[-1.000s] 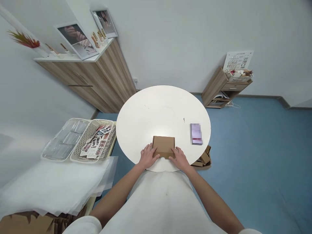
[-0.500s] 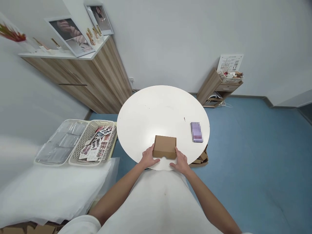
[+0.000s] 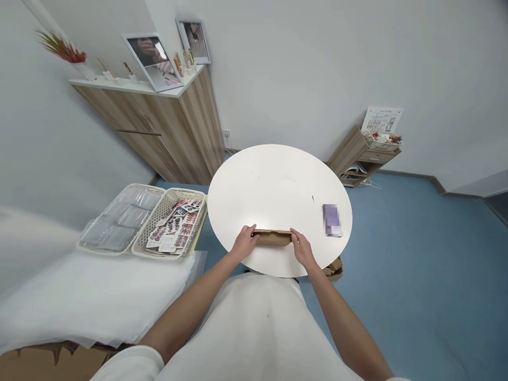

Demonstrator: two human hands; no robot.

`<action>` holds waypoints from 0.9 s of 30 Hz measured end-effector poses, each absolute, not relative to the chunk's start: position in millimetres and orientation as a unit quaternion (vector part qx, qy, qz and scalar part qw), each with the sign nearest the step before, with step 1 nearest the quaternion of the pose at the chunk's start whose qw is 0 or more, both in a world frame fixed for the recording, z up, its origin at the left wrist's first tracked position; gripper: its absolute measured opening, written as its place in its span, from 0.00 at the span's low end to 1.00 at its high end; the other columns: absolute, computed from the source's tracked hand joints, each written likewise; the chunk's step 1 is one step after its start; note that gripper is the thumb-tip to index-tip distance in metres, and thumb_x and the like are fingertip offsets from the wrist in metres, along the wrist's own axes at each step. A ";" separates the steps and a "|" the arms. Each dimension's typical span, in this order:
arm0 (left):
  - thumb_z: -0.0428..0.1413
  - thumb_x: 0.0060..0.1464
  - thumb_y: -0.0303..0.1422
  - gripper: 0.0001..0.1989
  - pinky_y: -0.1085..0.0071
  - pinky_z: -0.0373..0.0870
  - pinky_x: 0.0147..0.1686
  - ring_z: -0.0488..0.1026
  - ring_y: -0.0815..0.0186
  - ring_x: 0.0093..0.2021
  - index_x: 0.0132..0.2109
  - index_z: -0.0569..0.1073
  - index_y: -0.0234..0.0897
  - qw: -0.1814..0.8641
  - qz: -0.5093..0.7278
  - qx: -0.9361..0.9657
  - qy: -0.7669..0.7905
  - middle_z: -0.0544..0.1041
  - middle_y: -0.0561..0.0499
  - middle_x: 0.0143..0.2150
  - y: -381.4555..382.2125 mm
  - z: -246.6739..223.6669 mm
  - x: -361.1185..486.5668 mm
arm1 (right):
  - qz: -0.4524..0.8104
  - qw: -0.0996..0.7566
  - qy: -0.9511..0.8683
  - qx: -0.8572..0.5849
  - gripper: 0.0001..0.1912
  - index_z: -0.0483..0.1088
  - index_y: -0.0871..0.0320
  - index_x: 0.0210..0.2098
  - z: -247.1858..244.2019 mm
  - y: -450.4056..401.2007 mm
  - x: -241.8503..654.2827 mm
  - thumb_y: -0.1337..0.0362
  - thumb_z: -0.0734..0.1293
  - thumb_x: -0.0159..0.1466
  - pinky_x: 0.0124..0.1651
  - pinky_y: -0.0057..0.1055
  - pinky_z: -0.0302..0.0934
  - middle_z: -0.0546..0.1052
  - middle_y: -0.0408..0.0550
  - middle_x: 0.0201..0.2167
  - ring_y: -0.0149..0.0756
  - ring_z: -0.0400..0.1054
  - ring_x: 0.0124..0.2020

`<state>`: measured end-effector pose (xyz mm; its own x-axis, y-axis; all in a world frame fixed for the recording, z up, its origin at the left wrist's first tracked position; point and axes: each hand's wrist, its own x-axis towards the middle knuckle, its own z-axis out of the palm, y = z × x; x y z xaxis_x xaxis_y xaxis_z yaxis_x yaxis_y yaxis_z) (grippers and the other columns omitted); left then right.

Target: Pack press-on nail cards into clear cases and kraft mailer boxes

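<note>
A small brown cardboard box [image 3: 273, 238] is tilted up near the front edge of the round white table [image 3: 278, 180], a narrow side facing me. My left hand [image 3: 245, 243] grips its left end, fingers at the upper corner. At the right end, my right hand [image 3: 302, 248] holds the other upper corner. What is inside the box cannot be seen. A purple packet [image 3: 332, 219], partly pixelated, lies on the table's right side.
Left of the table, a basket of printed cards [image 3: 170, 227] and a basket of clear packets [image 3: 123, 219] stand side by side. A wooden cabinet [image 3: 159, 127] and a small shelf [image 3: 365, 159] stand behind. An open carton [image 3: 334, 269] sits below the table's right edge.
The box has tipped from lying with its broad top showing to standing on edge. Both hands have moved up to its upper corners. The view has shifted slightly left.
</note>
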<state>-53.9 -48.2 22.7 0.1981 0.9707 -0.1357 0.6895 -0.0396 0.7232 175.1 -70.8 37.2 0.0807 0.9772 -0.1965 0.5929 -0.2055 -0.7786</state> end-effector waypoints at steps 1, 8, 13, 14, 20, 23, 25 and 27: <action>0.44 0.56 0.37 0.21 0.68 0.65 0.37 0.66 0.63 0.39 0.56 0.61 0.36 0.329 0.201 0.697 0.605 0.65 0.46 0.40 -48.0 23.9 -53.4 | 0.355 0.265 -0.572 -0.690 0.25 0.62 0.57 0.53 38.5 -69.3 174.7 0.52 0.50 0.62 0.51 0.38 0.54 0.68 0.52 0.44 0.39 0.61 0.48; 0.47 0.54 0.33 0.18 0.68 0.64 0.38 0.66 0.62 0.39 0.52 0.63 0.37 0.263 0.216 0.700 0.627 0.66 0.47 0.38 -52.0 28.5 -49.0 | 0.342 0.279 -0.576 -0.689 0.24 0.66 0.57 0.49 40.6 -65.6 171.3 0.52 0.52 0.61 0.49 0.38 0.56 0.71 0.52 0.40 0.40 0.63 0.45; 0.49 0.52 0.30 0.15 0.68 0.65 0.36 0.67 0.65 0.35 0.48 0.66 0.37 0.290 0.269 0.678 0.619 0.68 0.49 0.35 -50.1 27.7 -48.4 | 0.359 0.306 -0.557 -0.684 0.24 0.67 0.58 0.47 39.0 -64.1 165.7 0.52 0.53 0.61 0.51 0.38 0.55 0.71 0.51 0.45 0.39 0.62 0.48; 0.49 0.51 0.30 0.15 0.68 0.65 0.37 0.67 0.65 0.35 0.48 0.66 0.37 0.295 0.278 0.671 0.620 0.69 0.49 0.35 -49.7 28.4 -48.6 | 0.362 0.310 -0.555 -0.682 0.24 0.67 0.58 0.47 39.0 -64.0 165.1 0.51 0.53 0.61 0.51 0.38 0.55 0.71 0.51 0.45 0.39 0.62 0.48; 0.49 0.52 0.40 0.17 0.68 0.66 0.36 0.68 0.65 0.36 0.46 0.69 0.37 0.355 0.289 0.629 0.629 0.70 0.48 0.37 -52.6 37.1 -56.3 | 0.398 0.313 -0.531 -0.679 0.23 0.68 0.55 0.45 39.4 -69.0 164.7 0.50 0.53 0.60 0.51 0.39 0.55 0.71 0.50 0.44 0.40 0.62 0.48; 0.43 0.55 0.43 0.18 0.69 0.66 0.39 0.69 0.66 0.38 0.43 0.71 0.39 0.390 0.295 0.615 0.618 0.71 0.48 0.39 -54.1 36.0 -63.3 | 0.425 0.325 -0.509 -0.675 0.22 0.69 0.54 0.45 38.0 -73.0 164.8 0.50 0.55 0.59 0.50 0.38 0.56 0.71 0.49 0.45 0.39 0.62 0.47; 0.44 0.55 0.43 0.18 0.69 0.66 0.39 0.69 0.66 0.38 0.44 0.71 0.38 0.405 0.295 0.600 0.623 0.72 0.48 0.40 -54.4 30.7 -67.5 | 0.442 0.335 -0.487 -0.674 0.23 0.67 0.55 0.47 35.5 -75.5 164.7 0.50 0.58 0.57 0.48 0.36 0.58 0.70 0.50 0.45 0.39 0.64 0.45; 0.47 0.52 0.43 0.20 0.70 0.66 0.37 0.70 0.67 0.36 0.48 0.67 0.37 0.425 0.290 0.569 0.641 0.72 0.48 0.40 -55.0 22.4 -70.8 | 0.462 0.338 -0.461 -0.678 0.26 0.63 0.56 0.50 31.8 -77.8 164.9 0.50 0.59 0.56 0.44 0.35 0.61 0.70 0.51 0.44 0.38 0.66 0.42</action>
